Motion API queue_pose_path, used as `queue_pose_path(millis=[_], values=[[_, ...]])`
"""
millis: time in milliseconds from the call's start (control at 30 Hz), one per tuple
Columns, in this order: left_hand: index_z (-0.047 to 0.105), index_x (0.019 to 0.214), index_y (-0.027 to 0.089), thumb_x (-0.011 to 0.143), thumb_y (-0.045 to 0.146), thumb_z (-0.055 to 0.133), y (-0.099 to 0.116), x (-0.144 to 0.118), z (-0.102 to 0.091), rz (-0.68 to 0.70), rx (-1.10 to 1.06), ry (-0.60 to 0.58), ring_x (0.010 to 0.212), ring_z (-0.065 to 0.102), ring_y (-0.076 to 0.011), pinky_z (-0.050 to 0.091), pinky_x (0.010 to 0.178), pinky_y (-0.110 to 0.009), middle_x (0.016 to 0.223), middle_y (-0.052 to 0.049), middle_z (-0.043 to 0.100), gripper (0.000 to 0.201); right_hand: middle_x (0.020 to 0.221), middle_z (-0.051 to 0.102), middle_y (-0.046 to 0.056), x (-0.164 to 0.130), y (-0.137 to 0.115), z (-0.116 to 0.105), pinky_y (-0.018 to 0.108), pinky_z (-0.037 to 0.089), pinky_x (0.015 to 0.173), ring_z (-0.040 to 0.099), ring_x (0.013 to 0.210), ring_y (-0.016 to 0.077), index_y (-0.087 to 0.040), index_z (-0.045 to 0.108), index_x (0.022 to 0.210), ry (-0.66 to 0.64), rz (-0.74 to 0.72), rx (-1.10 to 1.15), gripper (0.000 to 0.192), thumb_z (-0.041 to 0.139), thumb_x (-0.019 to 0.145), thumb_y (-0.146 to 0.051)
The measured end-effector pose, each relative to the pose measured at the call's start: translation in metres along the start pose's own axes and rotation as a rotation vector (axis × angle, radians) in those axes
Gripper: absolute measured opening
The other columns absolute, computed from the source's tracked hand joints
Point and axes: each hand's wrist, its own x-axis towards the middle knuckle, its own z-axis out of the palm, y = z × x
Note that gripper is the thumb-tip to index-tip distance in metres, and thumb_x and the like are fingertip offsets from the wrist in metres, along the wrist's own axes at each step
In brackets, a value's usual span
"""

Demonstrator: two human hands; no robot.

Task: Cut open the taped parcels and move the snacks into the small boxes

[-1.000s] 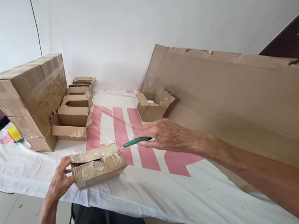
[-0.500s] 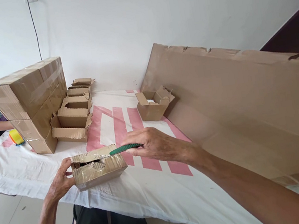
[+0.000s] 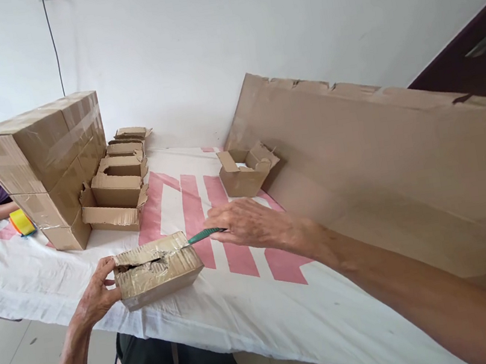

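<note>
Cardboard box, taped seam partly slit, being steadied by left hand; right hand gripping green-handled knife, cutting along top, rest still sealed.

We face a plain white wall with a black cable hanging down it; pale floor tiles lie below the table's near edge, daylight even.

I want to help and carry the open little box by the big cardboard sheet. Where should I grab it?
Hold the open little box by its two long side walls, low down, coming from above with one hand on each side. Its top flaps stand loose and splayed, so they would likely bend if gripped. The side nearest the big cardboard sheet is crowded, so reach from the cloth side.
</note>
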Motion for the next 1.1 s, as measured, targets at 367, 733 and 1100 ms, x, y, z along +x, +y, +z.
queue_pose_path(millis=[367, 733, 1100], values=[[0.071, 0.125, 0.031, 0.076, 0.025, 0.071, 0.003, 0.001, 0.002, 0.01, 0.027, -0.015, 0.12, 0.061, -0.0244, 0.054, 0.094, -0.035, 0.141, -0.004, 0.056, 0.05, 0.101, 0.08, 0.006, -0.047, 0.001, 0.011, 0.032, 0.052, 0.074, 0.07, 0.084, 0.0204, -0.022, 0.081, 0.114, 0.173, 0.237, 0.567, 0.03, 0.058, 0.097, -0.029], [0.07, 0.127, 0.033, 0.076, 0.026, 0.072, 0.004, 0.0, -0.001, 0.011, 0.047, -0.019, 0.12, 0.06, -0.0255, 0.054, 0.095, -0.036, 0.138, -0.004, 0.057, 0.052, 0.082, 0.068, 0.002, 0.031, -0.047, 0.015, 0.028, 0.023, 0.058, 0.052, 0.069, 0.0137, -0.024, 0.082, 0.107, -0.011, -0.046, 0.14, 0.022, 0.061, 0.101, -0.022], [0.073, 0.122, 0.032, 0.075, 0.022, 0.071, 0.018, 0.008, 0.015, 0.034, 0.012, -0.096, 0.118, 0.06, -0.0262, 0.05, 0.1, -0.04, 0.129, -0.004, 0.059, 0.048, 0.093, 0.073, 0.003, -0.002, -0.02, 0.015, 0.028, 0.029, 0.061, 0.061, 0.078, 0.0157, -0.027, 0.077, 0.121, -0.047, -0.032, 0.028, 0.026, 0.059, 0.103, -0.023]])
